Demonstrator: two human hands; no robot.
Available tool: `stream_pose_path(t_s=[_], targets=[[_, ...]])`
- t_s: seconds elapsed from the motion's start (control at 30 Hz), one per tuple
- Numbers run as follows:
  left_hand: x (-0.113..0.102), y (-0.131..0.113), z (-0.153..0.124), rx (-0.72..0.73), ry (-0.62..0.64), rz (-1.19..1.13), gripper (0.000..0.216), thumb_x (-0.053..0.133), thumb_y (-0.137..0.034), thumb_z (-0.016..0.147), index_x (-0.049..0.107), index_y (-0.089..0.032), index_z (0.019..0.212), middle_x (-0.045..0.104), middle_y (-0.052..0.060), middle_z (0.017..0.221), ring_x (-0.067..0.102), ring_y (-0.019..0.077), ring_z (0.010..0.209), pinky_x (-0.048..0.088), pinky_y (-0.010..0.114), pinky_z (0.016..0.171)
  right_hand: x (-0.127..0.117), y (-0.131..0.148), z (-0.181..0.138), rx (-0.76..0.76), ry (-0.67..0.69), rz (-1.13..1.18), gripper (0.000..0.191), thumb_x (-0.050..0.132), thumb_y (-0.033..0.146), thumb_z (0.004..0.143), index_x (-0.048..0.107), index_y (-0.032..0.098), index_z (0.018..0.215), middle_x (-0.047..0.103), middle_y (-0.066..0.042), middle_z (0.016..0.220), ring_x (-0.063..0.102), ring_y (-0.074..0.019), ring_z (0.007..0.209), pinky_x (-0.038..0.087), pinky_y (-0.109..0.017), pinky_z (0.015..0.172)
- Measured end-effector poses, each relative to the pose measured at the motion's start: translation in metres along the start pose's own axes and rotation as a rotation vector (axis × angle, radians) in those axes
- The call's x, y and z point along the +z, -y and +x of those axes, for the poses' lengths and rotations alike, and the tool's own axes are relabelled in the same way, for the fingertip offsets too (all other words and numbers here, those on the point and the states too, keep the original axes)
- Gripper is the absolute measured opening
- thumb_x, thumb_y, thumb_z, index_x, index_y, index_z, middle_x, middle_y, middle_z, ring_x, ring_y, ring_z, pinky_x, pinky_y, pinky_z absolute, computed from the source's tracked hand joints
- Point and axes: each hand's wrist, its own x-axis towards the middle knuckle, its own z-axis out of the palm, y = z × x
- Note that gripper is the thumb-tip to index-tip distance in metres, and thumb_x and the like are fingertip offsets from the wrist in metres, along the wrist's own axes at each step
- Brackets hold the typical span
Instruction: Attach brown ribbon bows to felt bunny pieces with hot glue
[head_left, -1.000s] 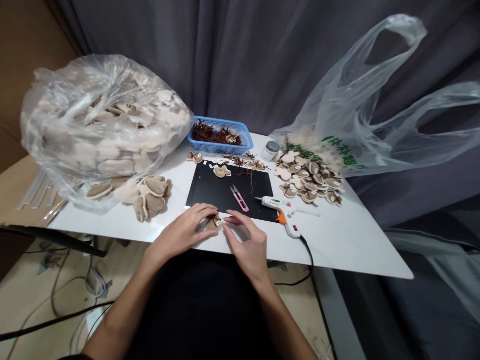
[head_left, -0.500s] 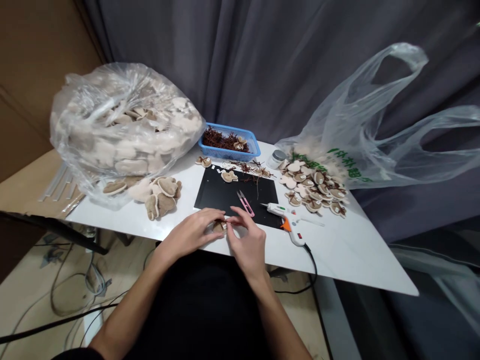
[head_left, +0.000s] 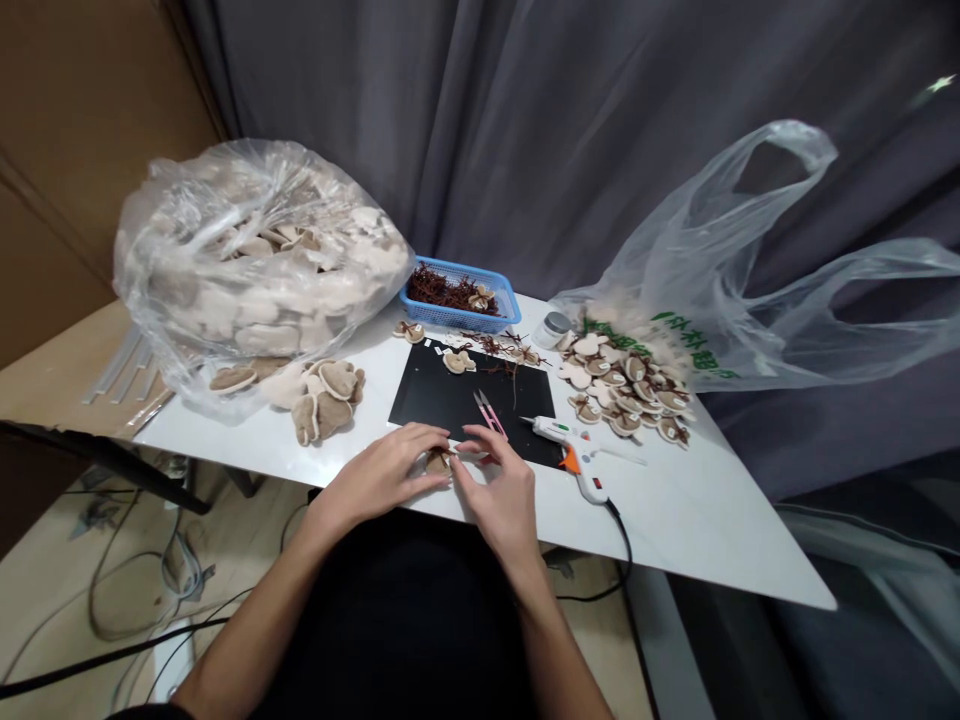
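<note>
A small brown plush piece with a dark bow (head_left: pixel 437 461) is at the table's front edge, between my two hands. My left hand (head_left: pixel 386 470) curls round its left side, thumb below and fingers above. My right hand (head_left: pixel 501 492) closes on its right edge with thumb and fingertips, partly hiding it. Just beyond my right fingers, pink-handled thread snips (head_left: pixel 491 416) lie on a black mat (head_left: pixel 420 395). A white glue gun (head_left: pixel 570 445) with an orange trigger rests to the right. A pale plush piece (head_left: pixel 458 361) lies toward the mat's back.
At left bulges a clear bag (head_left: pixel 255 250) of plush pieces, with a loose pile (head_left: pixel 326 400) before it. Behind the mat stands a blue basket (head_left: pixel 461 318) of brown bows. Finished-looking bowed pieces (head_left: pixel 622 385) spill from a plastic bag (head_left: pixel 697 260) near a small jar (head_left: pixel 552 329).
The view has shifted slightly, so the table sits a little lower. My hands stay at the plush piece; my right fingers have spread a little higher over it.
</note>
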Motion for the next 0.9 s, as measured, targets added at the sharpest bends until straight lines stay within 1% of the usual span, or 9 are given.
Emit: stream_pose_path(t_s=[0.1, 0.2, 0.3, 0.4, 0.53, 0.63, 0.8, 0.9], targets=[[-0.001, -0.003, 0.0, 0.003, 0.001, -0.012, 0.042, 0.069, -0.046, 0.102, 0.068, -0.023, 0.137, 0.069, 0.013, 0.144, 0.066, 0.0302, 0.134, 0.053, 0.046, 0.113, 0.001, -0.001, -0.001, -0.012, -0.002, 0.004, 0.028, 0.071, 0.024, 0.088, 0.075, 0.022, 0.116, 0.082, -0.005, 0.093, 0.078, -0.0232, 0.089, 0.064, -0.039, 0.089], [-0.002, -0.005, 0.001, 0.023, -0.007, -0.033, 0.038, 0.063, -0.046, 0.106, 0.068, -0.023, 0.136, 0.072, 0.012, 0.14, 0.067, 0.0287, 0.132, 0.053, 0.045, 0.112, 0.003, 0.0, -0.004, -0.034, -0.005, 0.003, 0.027, 0.069, 0.023, 0.091, 0.074, 0.022, 0.117, 0.082, -0.005, 0.093, 0.077, -0.0232, 0.09, 0.063, -0.04, 0.089], [-0.002, -0.005, 0.001, 0.022, -0.002, -0.023, 0.033, 0.053, -0.041, 0.111, 0.069, -0.023, 0.134, 0.072, 0.011, 0.14, 0.066, 0.0268, 0.135, 0.052, 0.045, 0.114, 0.004, 0.002, -0.005, -0.025, 0.0, 0.044, 0.029, 0.069, 0.023, 0.092, 0.073, 0.021, 0.12, 0.081, -0.005, 0.094, 0.076, -0.0218, 0.087, 0.063, -0.038, 0.088], [0.0, -0.003, 0.002, 0.035, -0.008, 0.011, 0.033, 0.045, -0.034, 0.114, 0.069, -0.021, 0.134, 0.072, 0.011, 0.141, 0.066, 0.0257, 0.136, 0.053, 0.044, 0.115, 0.005, 0.005, -0.004, -0.021, -0.002, 0.098, 0.029, 0.067, 0.024, 0.094, 0.071, 0.021, 0.123, 0.08, -0.005, 0.094, 0.077, -0.0212, 0.087, 0.064, -0.036, 0.086], [0.0, -0.002, 0.001, 0.076, -0.023, 0.074, 0.029, 0.05, -0.029, 0.112, 0.069, -0.019, 0.132, 0.072, 0.013, 0.14, 0.069, 0.0261, 0.13, 0.057, 0.043, 0.11, 0.007, 0.008, 0.0, -0.022, 0.026, 0.136, 0.029, 0.065, 0.024, 0.096, 0.071, 0.021, 0.124, 0.08, -0.004, 0.093, 0.077, -0.0205, 0.088, 0.063, -0.034, 0.085], [-0.001, -0.003, -0.001, 0.103, -0.06, 0.09, 0.026, 0.053, -0.027, 0.11, 0.071, -0.02, 0.127, 0.073, 0.012, 0.136, 0.071, 0.0258, 0.126, 0.058, 0.043, 0.108, 0.008, 0.009, 0.001, -0.015, 0.044, 0.169, 0.03, 0.066, 0.024, 0.096, 0.07, 0.021, 0.126, 0.08, -0.004, 0.092, 0.077, -0.0207, 0.089, 0.063, -0.034, 0.087], [-0.004, -0.005, -0.002, 0.111, -0.128, 0.042, 0.022, 0.053, -0.024, 0.11, 0.073, -0.019, 0.116, 0.076, 0.011, 0.125, 0.074, 0.0235, 0.115, 0.059, 0.039, 0.102, 0.009, 0.009, 0.001, 0.004, 0.015, 0.183, 0.027, 0.068, 0.027, 0.096, 0.071, 0.021, 0.123, 0.081, -0.005, 0.096, 0.078, -0.0216, 0.091, 0.062, -0.036, 0.09], [-0.004, -0.005, -0.002, 0.103, -0.14, 0.009, 0.021, 0.055, -0.023, 0.109, 0.074, -0.02, 0.115, 0.076, 0.01, 0.123, 0.074, 0.0234, 0.113, 0.06, 0.038, 0.1, 0.006, 0.008, 0.0, 0.014, 0.024, 0.171, 0.026, 0.071, 0.026, 0.094, 0.072, 0.021, 0.12, 0.083, -0.007, 0.1, 0.079, -0.0238, 0.096, 0.061, -0.04, 0.096]])
